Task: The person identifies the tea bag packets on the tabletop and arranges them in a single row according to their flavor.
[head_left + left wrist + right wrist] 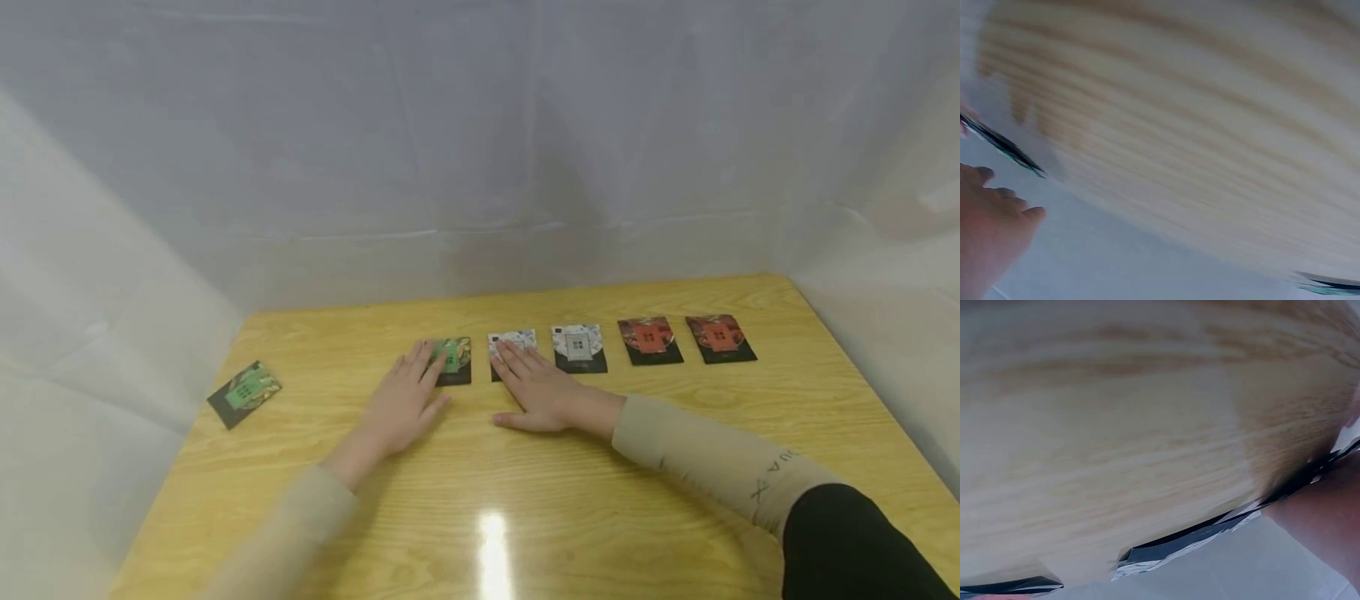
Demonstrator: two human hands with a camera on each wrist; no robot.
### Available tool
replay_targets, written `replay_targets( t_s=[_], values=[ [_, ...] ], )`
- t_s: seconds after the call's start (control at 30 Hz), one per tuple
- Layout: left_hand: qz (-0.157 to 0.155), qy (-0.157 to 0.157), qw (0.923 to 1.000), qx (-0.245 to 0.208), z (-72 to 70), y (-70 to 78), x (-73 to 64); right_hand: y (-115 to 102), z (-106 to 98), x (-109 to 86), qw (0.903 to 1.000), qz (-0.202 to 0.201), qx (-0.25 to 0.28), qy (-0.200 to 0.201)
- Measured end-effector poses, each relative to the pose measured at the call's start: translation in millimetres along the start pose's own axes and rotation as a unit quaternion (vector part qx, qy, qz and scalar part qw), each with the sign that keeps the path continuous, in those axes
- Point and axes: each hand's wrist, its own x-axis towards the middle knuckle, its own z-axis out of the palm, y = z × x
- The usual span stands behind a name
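My left hand point(401, 406), fingers extended, reaches over the left edge of a green-and-black flat packet point(455, 362). My right hand point(546, 397) lies with straight fingers across a white-and-black packet point(497, 342), covering much of it, its thumb spread out to the side. Just right of those fingers lies a second white-and-black packet point(578, 348). In the left wrist view, the left hand's fingers point(1007, 203) stick out beside the thin edge of a green packet point(1010, 153). The right wrist view catches part of the right hand point(1325, 519) over dark packet edges.
Two red-and-black packets point(650, 340) point(721, 337) continue the row to the right. Another green packet point(245, 393) lies tilted by the table's left edge. The wooden table point(450, 500) meets a pale hanging sheet point(360, 167) at the back and sides.
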Motion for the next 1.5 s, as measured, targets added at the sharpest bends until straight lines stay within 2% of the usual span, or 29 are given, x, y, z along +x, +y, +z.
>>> replay_targets(
  t_s=[0.2,0.57,0.8,0.97,1.13,1.37,1.5],
  values=[
    [0.004,0.009,0.9998,0.015,-1.5,-31.7,-15.3,-0.1,-0.9,-1.6,1.0,-0.005,0.0,0.001],
    [-0.043,0.016,0.9981,0.04,-15.2,-86.2,-53.1,0.2,0.1,-0.5,1.0,-0.002,-0.002,-0.002],
    [-0.038,0.042,0.9976,0.04,-19.4,-117.0,-71.8,0.7,-1.7,-1.5,1.0,0.003,-0.001,-0.003],
    [-0.061,0.017,0.997,0.045,-21.3,-138.9,-83.8,1.6,-0.6,-1.6,1.0,0.003,-0.002,0.0],
    [-0.089,0.012,0.9956,0.027,-24.2,-154.6,-98.9,3.1,3.0,0.2,1.0,0.007,0.005,-0.005],
    [-0.102,0.04,0.9939,0.013,-22.4,-173.7,-119.2,2.9,3.1,0.1,0.9999,0.009,0.009,-0.008],
    [-0.114,0.046,0.9924,0.005,-19.5,-184.7,-131.1,0.6,1.2,-1.1,1.0,0.002,0.005,-0.002]
  ],
)
